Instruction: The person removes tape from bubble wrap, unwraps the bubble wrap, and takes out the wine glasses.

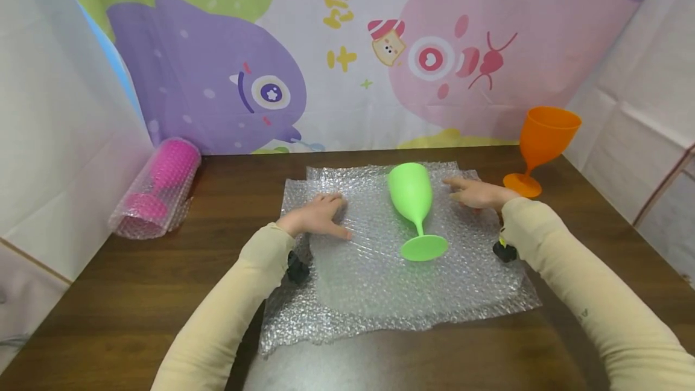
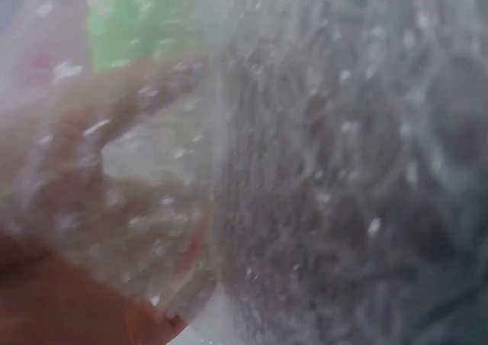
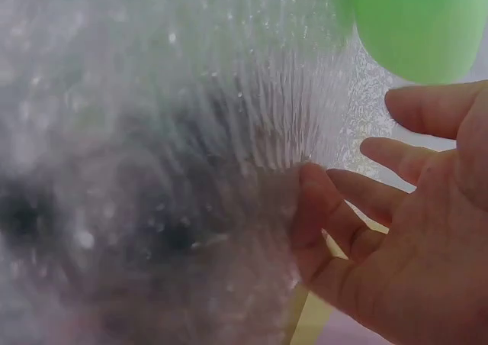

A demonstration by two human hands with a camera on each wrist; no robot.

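A light green plastic goblet (image 1: 411,192) lies on its side over layered sheets of bubble wrap (image 1: 374,294), its base towards the person. Left of the goblet, the left hand (image 1: 317,217) rests on the wrap with fingers spread; the left wrist view shows this hand (image 2: 91,154) blurred through the film. The right hand (image 1: 475,193) is just right of the goblet's bowl, over the wrap. In the right wrist view the right hand (image 3: 404,215) has loosely bent, separated fingers, one touching the wrap's edge (image 3: 282,131), with the green bowl (image 3: 419,28) beyond.
A pink goblet (image 1: 172,165) rolled in bubble wrap lies at the back left of the wooden table (image 1: 136,294). At the back right an orange goblet (image 1: 545,137) stands upright, close beyond the right hand. A cartoon-printed cloth (image 1: 336,113) hangs behind; pale panels flank both sides.
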